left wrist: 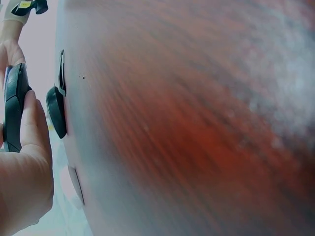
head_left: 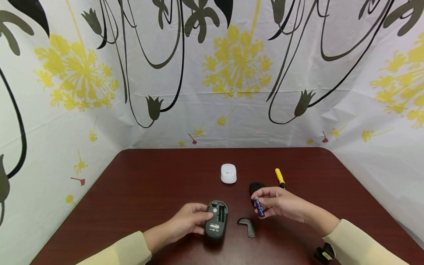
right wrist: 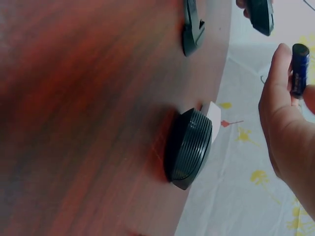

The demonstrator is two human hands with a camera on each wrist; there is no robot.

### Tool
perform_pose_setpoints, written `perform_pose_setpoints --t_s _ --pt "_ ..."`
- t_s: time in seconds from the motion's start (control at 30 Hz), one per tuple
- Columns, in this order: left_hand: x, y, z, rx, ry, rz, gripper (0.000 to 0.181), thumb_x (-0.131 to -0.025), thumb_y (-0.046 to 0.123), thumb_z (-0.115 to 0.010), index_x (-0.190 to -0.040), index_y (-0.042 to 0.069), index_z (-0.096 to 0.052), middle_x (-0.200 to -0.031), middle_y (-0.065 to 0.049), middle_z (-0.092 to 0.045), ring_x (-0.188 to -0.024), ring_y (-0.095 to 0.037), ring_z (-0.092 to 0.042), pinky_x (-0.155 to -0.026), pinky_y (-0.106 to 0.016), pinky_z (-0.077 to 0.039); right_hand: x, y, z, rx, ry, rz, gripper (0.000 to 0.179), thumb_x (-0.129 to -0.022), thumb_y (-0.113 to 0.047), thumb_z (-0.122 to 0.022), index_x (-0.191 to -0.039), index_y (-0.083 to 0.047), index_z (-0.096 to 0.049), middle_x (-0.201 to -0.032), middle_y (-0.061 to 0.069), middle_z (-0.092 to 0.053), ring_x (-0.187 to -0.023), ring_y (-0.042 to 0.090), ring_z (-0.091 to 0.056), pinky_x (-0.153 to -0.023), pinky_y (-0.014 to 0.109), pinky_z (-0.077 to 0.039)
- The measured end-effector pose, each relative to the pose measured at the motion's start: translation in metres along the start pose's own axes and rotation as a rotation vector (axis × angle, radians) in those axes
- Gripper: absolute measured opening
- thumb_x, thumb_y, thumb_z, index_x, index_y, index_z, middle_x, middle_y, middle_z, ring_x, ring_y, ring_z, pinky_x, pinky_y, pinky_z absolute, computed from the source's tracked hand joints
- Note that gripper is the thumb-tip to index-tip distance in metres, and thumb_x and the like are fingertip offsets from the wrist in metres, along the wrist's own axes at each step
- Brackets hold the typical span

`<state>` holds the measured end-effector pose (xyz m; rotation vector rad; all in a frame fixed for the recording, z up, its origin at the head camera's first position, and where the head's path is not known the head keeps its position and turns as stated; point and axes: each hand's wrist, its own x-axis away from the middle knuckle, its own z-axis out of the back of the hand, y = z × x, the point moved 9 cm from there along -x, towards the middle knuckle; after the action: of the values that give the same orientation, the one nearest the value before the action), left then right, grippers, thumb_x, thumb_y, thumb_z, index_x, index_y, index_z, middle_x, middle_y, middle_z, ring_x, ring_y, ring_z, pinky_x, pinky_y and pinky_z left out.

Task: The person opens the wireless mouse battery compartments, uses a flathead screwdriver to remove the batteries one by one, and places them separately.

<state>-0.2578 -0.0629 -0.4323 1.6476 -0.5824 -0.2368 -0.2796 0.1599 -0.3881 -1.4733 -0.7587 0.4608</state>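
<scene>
My left hand (head_left: pixel 189 221) grips a dark computer mouse (head_left: pixel 216 224), its underside turned up and its battery compartment uncovered. In the left wrist view that mouse (left wrist: pixel 15 105) is seen edge-on, above the table. My right hand (head_left: pixel 281 201) pinches a blue battery (head_left: pixel 259 207) between thumb and fingers, to the right of the mouse. The same battery (right wrist: pixel 299 70) stands out at the fingertips in the right wrist view. Between the hands a curved dark battery cover (head_left: pixel 247 227) lies on the table.
A black mouse (head_left: pixel 256 187) sits just behind my right hand, partly hidden by it. Farther back stands a white mouse (head_left: pixel 228 173). A yellow-handled screwdriver (head_left: pixel 279 177) lies to the right. Patterned cloth (head_left: pixel 232 125) hangs behind the dark red table (head_left: pixel 165 173).
</scene>
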Motion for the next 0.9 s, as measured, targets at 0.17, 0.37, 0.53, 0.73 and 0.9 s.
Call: perform_pose_setpoints --t_s 0.17,0.37,0.53,0.73,0.9 --pt "0.0 0.002 0.003 -0.01 0.011 -0.005 0.039 -0.093 0.011 -0.062 -0.12 -0.016 -0.052 -0.099 -0.018 -0.068 -0.087 -0.025 -0.067 -0.072 -0.037 -0.058 0.01 0.007 0.006 0.015 0.084 -0.031 0.034 -0.101 -0.011 -0.052 -0.124 0.013 -0.047 -0.109 0.018 -0.058 -0.094 0.022 -0.061 -0.084 0.038 -0.055" --pt "0.0 0.003 0.006 -0.011 0.011 -0.007 0.04 -0.093 0.011 -0.062 -0.121 -0.016 -0.052 -0.099 -0.018 -0.068 -0.088 -0.025 -0.067 -0.073 -0.038 -0.058 0.02 0.016 0.006 -0.033 0.078 -0.059 0.033 -0.101 -0.007 -0.051 -0.125 0.014 -0.046 -0.104 0.014 -0.058 -0.09 0.019 -0.06 -0.084 0.038 -0.055" --pt "0.001 0.004 0.008 -0.015 0.025 -0.01 0.04 -0.093 0.011 -0.062 -0.12 -0.016 -0.053 -0.098 -0.016 -0.068 -0.086 -0.023 -0.067 -0.071 -0.035 -0.058 0.025 0.023 0.005 -0.039 0.077 -0.078 0.035 -0.099 -0.006 -0.054 -0.125 0.016 -0.046 -0.101 0.012 -0.058 -0.089 0.019 -0.061 -0.083 0.038 -0.055" --pt "0.001 0.004 0.009 -0.008 0.026 -0.007 0.04 -0.093 0.011 -0.063 -0.12 -0.015 -0.053 -0.098 -0.016 -0.068 -0.087 -0.023 -0.067 -0.071 -0.036 -0.058 0.028 0.038 0.011 0.05 0.177 -0.128 0.031 -0.096 -0.002 -0.058 -0.119 0.017 -0.051 -0.097 0.01 -0.061 -0.086 0.018 -0.061 -0.079 0.038 -0.057" --pt "0.001 0.003 0.012 -0.008 0.032 -0.005 0.041 -0.093 0.012 -0.063 -0.121 -0.016 -0.052 -0.099 -0.016 -0.068 -0.087 -0.024 -0.067 -0.073 -0.037 -0.058 0.03 0.048 0.014 0.123 0.248 -0.161 0.026 -0.092 -0.002 -0.063 -0.111 0.015 -0.056 -0.09 0.01 -0.063 -0.081 0.018 -0.063 -0.072 0.037 -0.058"
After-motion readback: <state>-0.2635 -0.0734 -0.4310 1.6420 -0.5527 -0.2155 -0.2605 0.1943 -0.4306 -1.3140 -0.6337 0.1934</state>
